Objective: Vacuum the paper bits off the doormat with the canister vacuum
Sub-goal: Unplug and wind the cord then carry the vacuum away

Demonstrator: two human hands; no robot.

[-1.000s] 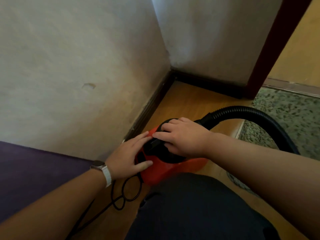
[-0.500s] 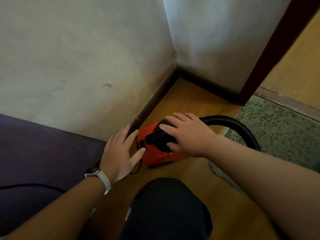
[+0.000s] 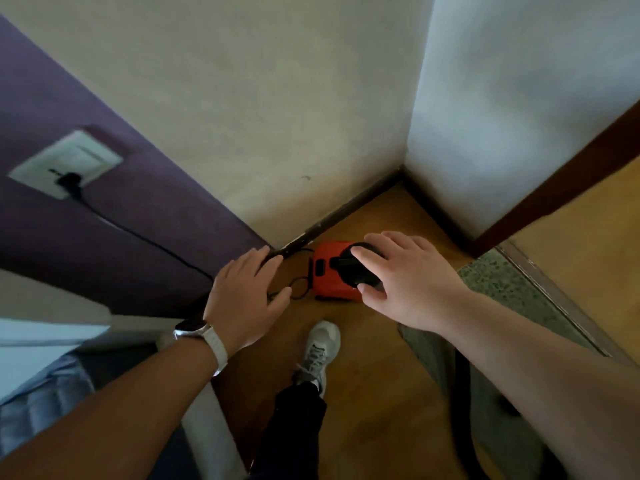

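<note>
Partly hidden under the right hand [image 3: 405,278]: one red canister vacuum [image 3: 329,277], on the floor [image 3: 374,403] close to the room's corner; fingers spread wide over its black top, contact impossible to judge; left hand [image 3: 246,296] likewise flat and wide, holding nothing, just left of the vacuum; one black hose [image 3: 462,393], mostly covered by the right forearm, cut off at the bottom edge; one speckled doormat [image 3: 498,282] along the floor's right side, partly hidden, paper bits not distinguishable; one cord [image 3: 149,238]; one blurred wall socket [image 3: 65,164]; one shoe [image 3: 322,344].

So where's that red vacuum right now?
In the head view the red vacuum sits on the wooden floor by the wall corner, just right of centre, partly hidden by the right hand.
</note>
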